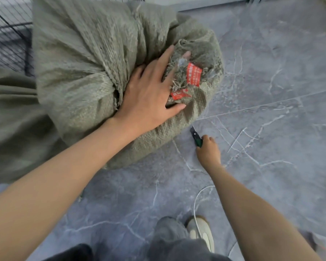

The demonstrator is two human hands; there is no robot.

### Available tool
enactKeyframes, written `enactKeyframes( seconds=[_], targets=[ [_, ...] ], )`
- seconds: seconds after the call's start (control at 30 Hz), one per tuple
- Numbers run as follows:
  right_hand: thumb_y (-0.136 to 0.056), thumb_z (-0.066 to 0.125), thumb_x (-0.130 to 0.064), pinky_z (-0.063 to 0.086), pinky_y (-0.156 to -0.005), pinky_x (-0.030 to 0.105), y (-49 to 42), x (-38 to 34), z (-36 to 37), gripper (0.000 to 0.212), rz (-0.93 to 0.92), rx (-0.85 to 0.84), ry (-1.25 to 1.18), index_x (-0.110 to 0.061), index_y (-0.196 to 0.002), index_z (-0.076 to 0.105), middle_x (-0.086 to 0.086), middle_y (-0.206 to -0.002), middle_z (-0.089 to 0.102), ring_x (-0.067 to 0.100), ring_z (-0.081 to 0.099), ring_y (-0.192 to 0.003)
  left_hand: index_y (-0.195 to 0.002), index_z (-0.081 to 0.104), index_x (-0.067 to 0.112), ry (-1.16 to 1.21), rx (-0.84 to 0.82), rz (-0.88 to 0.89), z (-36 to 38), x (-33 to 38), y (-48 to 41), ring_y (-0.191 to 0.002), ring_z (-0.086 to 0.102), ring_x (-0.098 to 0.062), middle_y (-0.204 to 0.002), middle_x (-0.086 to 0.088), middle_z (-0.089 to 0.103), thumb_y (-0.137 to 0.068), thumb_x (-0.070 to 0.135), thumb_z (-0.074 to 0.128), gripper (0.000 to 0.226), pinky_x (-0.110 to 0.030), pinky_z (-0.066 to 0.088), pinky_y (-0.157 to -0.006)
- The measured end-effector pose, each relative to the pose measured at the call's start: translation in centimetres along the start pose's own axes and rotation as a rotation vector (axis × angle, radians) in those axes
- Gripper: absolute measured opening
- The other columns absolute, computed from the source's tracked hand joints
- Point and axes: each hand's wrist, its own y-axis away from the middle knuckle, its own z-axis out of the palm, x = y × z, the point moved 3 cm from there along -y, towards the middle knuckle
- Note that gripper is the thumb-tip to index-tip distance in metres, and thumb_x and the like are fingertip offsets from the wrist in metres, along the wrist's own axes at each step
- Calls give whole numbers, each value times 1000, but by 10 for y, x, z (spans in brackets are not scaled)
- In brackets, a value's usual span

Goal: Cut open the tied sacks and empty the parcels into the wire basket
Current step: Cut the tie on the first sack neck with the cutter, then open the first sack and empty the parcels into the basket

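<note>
The right hand is gripping a green utility knife, blade pointing up toward the sack lying on the grey floor. Beyond it, the left hand is pressing flat, fingers spread, on the tied neck by the red tags. This looks like the cutting step: next the blade should be reaching the tie, clear of those fingers, with the wire basket waiting behind.

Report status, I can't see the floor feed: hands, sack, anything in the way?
Left hand flat on the sack by its tied neck. Right hand shut on knife, blade clear of the sack. Sack still tied. Nothing in the way.
</note>
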Motion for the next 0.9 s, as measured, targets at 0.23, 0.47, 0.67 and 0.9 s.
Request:
enactKeyframes(
  seconds=[0.23,0.47,0.67,0.9],
  targets=[
    [-91,48,-9,39,-75,39,-6,0,2,20,26,19,193,-8,-111,48,16,-111,53,35,51,-103,-149,19,17,14,-21,-10,-2,1,0,-126,45,-34,-153,-14,28,-76,51,68,95,-46,36,-103],
    [-93,55,-26,43,-88,42,-1,-21,-31,46,46,47,-116,-11,-136,42,13,-135,44,32,45,-122,-145,34,10,91,-33,-24,-9,-6,4,-124,48,-34,-148,-14,37,-84,42,65,76,-47,41,-99],
    [-93,56,-18,40,-70,22,19,-52,-78,38,-62,225,-472,-13,-130,50,6,-130,51,11,56,-89,-131,50,7,149,24,-36,-28,-15,9,-97,64,-33,-131,-10,54,-82,15,64,51,-40,55,-67],
    [-92,61,-23,42,-87,27,49,-97,-142,33,-239,401,-638,-15,-124,57,1,-121,60,12,54,-106,-120,55,9,284,-8,-196,-56,-33,9,-100,61,-35,-119,-7,60,-85,8,54,35,-41,51,-77]
  ],
)
